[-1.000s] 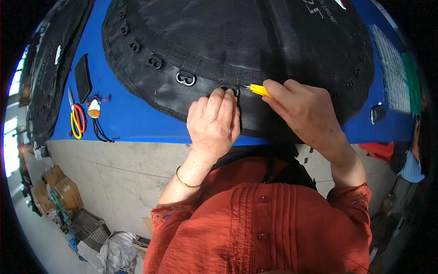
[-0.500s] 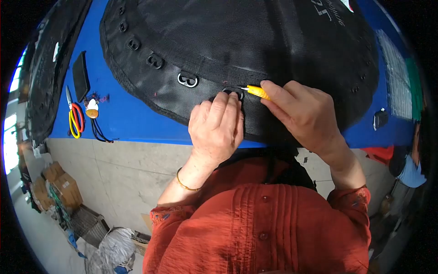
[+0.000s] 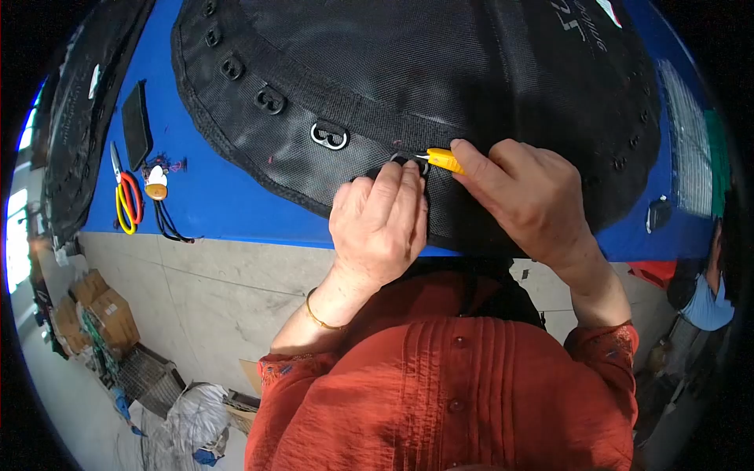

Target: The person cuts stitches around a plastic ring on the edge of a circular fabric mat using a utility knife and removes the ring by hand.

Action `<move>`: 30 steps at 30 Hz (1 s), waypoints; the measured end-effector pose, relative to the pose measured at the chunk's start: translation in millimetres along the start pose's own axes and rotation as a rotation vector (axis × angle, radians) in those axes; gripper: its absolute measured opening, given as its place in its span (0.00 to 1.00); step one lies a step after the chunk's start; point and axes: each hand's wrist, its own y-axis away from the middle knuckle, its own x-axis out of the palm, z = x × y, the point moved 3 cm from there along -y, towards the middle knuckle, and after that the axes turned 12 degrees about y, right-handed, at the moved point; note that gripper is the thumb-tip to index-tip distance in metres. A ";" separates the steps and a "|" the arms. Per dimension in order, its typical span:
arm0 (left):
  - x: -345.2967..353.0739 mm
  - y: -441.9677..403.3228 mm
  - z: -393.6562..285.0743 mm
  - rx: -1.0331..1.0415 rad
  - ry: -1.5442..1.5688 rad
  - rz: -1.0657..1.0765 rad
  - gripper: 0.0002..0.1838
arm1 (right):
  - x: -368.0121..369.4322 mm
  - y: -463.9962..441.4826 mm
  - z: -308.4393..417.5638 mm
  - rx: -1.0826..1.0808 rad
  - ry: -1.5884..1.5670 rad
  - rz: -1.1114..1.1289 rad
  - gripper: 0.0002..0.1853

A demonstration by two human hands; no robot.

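Observation:
A round black mesh piece [image 3: 377, 71] lies on the blue table, with several black tabs and rings along its border. One silvery ring [image 3: 329, 136] shows just left of my hands. My left hand [image 3: 378, 220] is closed at the border, its fingertips pressed on a ring [image 3: 411, 162] that they partly cover. In my right hand [image 3: 526, 188] is a small yellow-handled tool [image 3: 444, 161], pinched between thumb and fingers. Its thin tip points left and meets the tab at my left fingertips.
Scissors [image 3: 126, 192], a dark flat case [image 3: 137, 125] and a corded tag [image 3: 156, 185] lie on the blue table [image 3: 228, 208] at left. More black mesh [image 3: 82, 118] is beyond. At right are a small black object [image 3: 658, 213] and pale strips [image 3: 685, 141]. Cardboard boxes [image 3: 110, 314] stand below left.
The mesh piece has shifted slightly right in view, and both hands have moved slightly right with it. The tool's tip has moved down to the ring by my left fingertips.

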 end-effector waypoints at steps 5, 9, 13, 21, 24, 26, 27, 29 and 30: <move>2.8 2.1 3.1 0.064 -0.041 -0.038 0.16 | -0.3 -1.1 5.6 -0.004 0.061 -0.020 0.14; 3.7 3.3 3.1 0.070 -0.046 -0.045 0.16 | 1.8 2.0 10.9 0.018 0.084 -0.034 0.14; 3.2 2.8 3.0 0.079 -0.049 -0.037 0.16 | 3.8 2.1 12.4 0.035 0.058 -0.063 0.14; 3.0 3.5 2.5 0.087 -0.063 -0.034 0.16 | 0.2 -5.1 15.9 0.047 0.045 -0.025 0.12; 4.0 4.2 3.5 0.087 -0.065 -0.029 0.17 | -0.6 -7.0 15.0 0.031 0.011 -0.052 0.14; 4.7 5.6 4.6 0.096 -0.070 -0.032 0.18 | 1.5 -6.6 16.9 0.057 0.010 -0.044 0.13; 4.1 5.4 4.5 0.097 -0.070 -0.032 0.18 | 1.4 -7.5 16.2 0.058 0.010 -0.045 0.13; 3.4 4.0 4.1 0.096 -0.076 -0.020 0.17 | 2.5 -10.4 11.7 0.080 -0.081 -0.003 0.13; 3.4 3.6 3.6 0.099 -0.076 -0.019 0.17 | 2.4 -10.9 9.0 0.082 -0.080 -0.005 0.13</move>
